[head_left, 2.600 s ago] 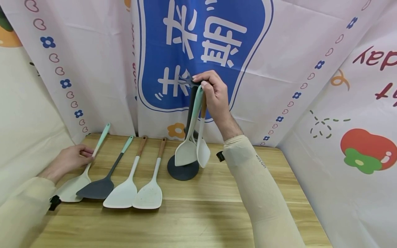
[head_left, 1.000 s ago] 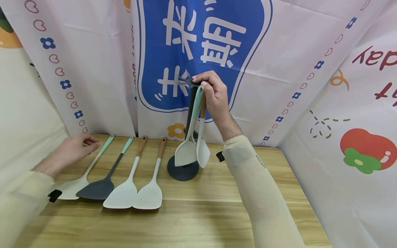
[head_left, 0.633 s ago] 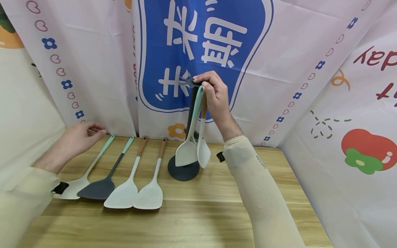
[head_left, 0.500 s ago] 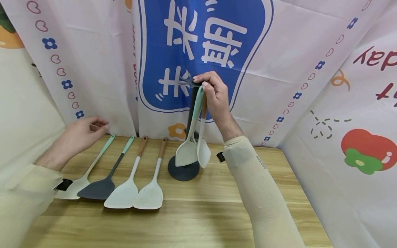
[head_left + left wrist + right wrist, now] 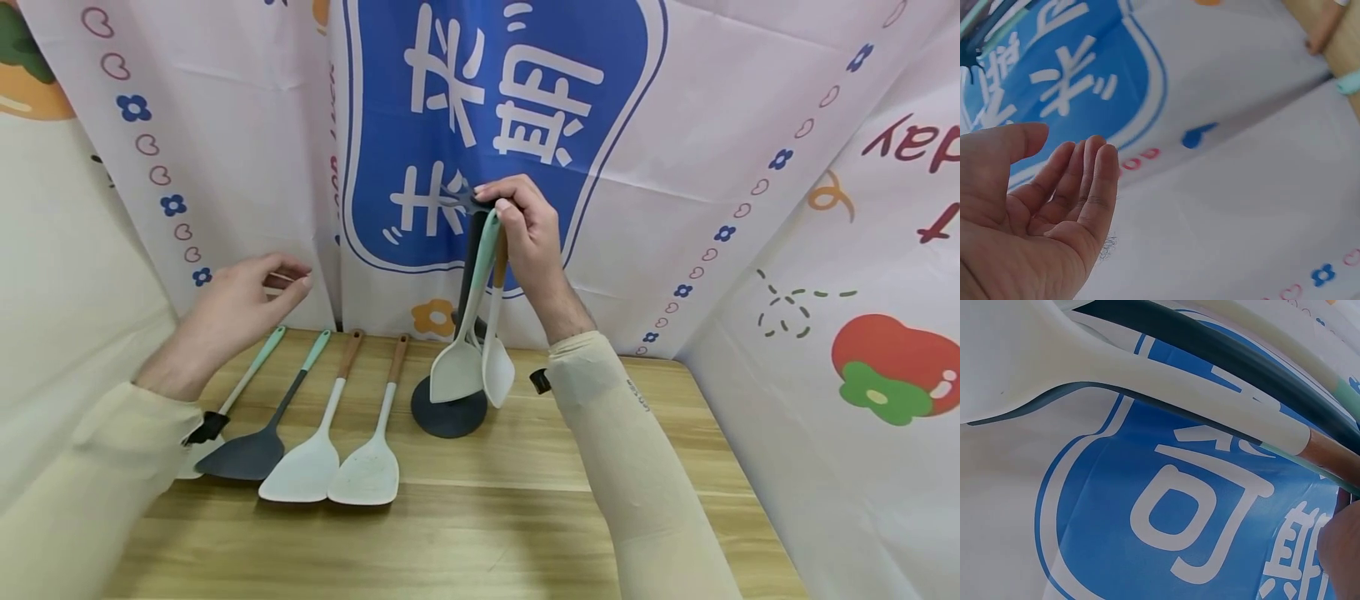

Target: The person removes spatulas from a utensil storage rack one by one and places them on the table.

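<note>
My right hand (image 5: pixel 528 233) grips the top of a dark utensil stand (image 5: pixel 442 419), its thumb by the tip of a mint handle. From the stand hang a cream spatula (image 5: pixel 456 373) with that mint handle and a white utensil (image 5: pixel 498 372) with a brown handle, which runs large across the right wrist view. My left hand (image 5: pixel 240 312) is raised over the table's back left, fingers loosely bent with nothing in them. Beneath it lies a mint-handled spatula (image 5: pixel 253 371), its blade mostly hidden by my sleeve and wrist strap.
Right of that spatula lie a grey spatula (image 5: pixel 247 454) with a mint handle and two white spatulas (image 5: pixel 300 473) with brown handles, blades toward me. The wooden table (image 5: pixel 525 533) meets a printed cloth (image 5: pixel 637 250) at the back and cloth walls on both sides.
My left hand has let go of the leftmost spatula, which now lies turned slightly, and has risen and moved right. My right hand has stayed on the stand.
</note>
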The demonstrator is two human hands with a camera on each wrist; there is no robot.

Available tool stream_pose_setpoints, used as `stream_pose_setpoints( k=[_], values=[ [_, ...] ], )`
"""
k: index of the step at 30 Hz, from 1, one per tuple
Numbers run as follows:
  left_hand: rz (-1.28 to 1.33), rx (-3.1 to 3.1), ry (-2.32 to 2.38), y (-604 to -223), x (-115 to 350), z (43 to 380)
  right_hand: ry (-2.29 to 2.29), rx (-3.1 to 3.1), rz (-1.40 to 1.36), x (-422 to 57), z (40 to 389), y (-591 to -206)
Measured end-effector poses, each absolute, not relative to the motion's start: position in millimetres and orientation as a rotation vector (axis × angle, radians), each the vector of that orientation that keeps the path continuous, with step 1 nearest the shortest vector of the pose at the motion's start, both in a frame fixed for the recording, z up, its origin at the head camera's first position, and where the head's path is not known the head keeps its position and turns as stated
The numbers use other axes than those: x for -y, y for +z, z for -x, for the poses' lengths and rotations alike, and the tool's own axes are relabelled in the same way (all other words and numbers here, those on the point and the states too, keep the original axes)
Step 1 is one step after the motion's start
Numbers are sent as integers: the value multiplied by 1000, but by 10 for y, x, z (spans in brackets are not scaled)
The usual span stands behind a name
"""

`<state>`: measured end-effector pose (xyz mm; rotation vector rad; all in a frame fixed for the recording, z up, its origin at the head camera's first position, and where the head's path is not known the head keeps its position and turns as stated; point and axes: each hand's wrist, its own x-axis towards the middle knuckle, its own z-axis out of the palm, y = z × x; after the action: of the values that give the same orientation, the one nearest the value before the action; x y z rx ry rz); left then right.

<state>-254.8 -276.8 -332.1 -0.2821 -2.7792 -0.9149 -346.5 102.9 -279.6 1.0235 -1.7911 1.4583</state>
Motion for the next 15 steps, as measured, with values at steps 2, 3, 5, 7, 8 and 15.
stream_pose_setpoints(
  k=[2, 3, 5, 7, 8, 15],
  values=[
    [288, 2754, -936, -3258, 2669, 2545, 1461, 1795, -1022, -1030, 3465, -2796],
    [292, 2739, -950, -3228, 2616, 2544, 1464, 1795, -1020, -1029, 3464, -2796],
    [302, 2703, -971, -3168, 2505, 2542, 1467, 1795, -1016, -1027, 3463, -2796],
    [314, 2662, -988, -3108, 2397, 2540, 1470, 1795, -1011, -1024, 3459, -2795],
    [321, 2642, -999, -3081, 2344, 2538, 1471, 1795, -1010, -1022, 3458, -2795],
    [450, 2467, -1025, -2946, 2037, 2555, 1481, 1796, -1000, -1012, 3455, -2803]
  ],
)
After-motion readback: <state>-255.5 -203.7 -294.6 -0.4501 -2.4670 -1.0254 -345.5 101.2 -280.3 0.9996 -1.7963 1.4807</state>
